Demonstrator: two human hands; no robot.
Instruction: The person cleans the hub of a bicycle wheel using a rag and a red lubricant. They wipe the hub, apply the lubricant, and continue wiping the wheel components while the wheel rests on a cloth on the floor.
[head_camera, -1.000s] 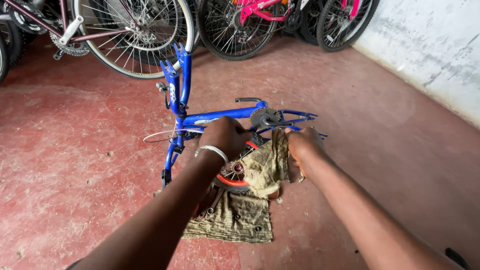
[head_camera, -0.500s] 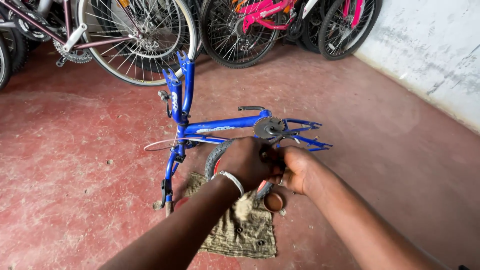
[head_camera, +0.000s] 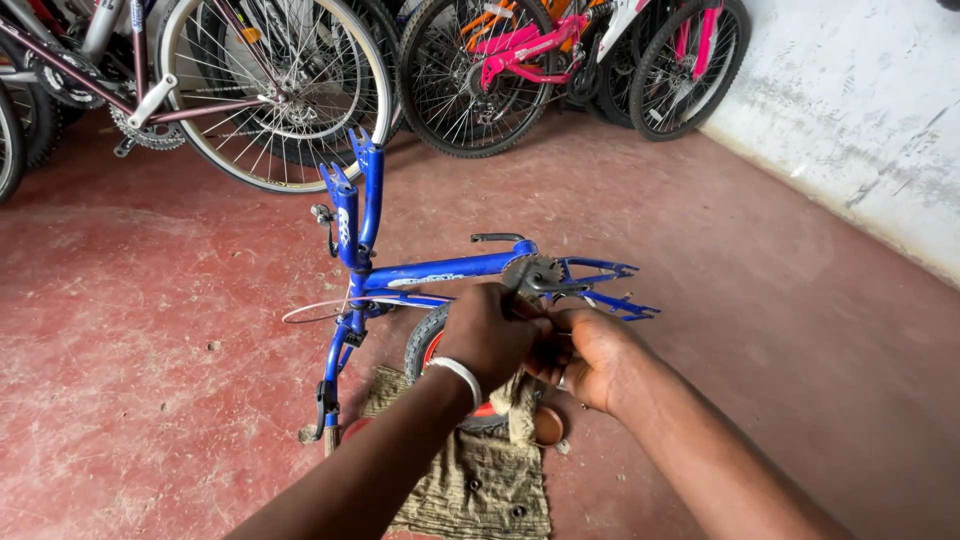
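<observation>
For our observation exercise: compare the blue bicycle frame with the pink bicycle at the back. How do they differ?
The blue bicycle frame lies flat on the red floor, without wheels mounted; the pink bicycle stands upright by the wall, wheels fitted. Both hands meet at the blue frame's crank; nobody touches the pink one. Both are brightly painted.

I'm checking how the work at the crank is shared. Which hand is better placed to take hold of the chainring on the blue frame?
Probably the left hand: it sits right beneath the chainring of the blue frame, knuckles almost at it. The right hand lies lower, nearer the person, beside the small wheel.
</observation>
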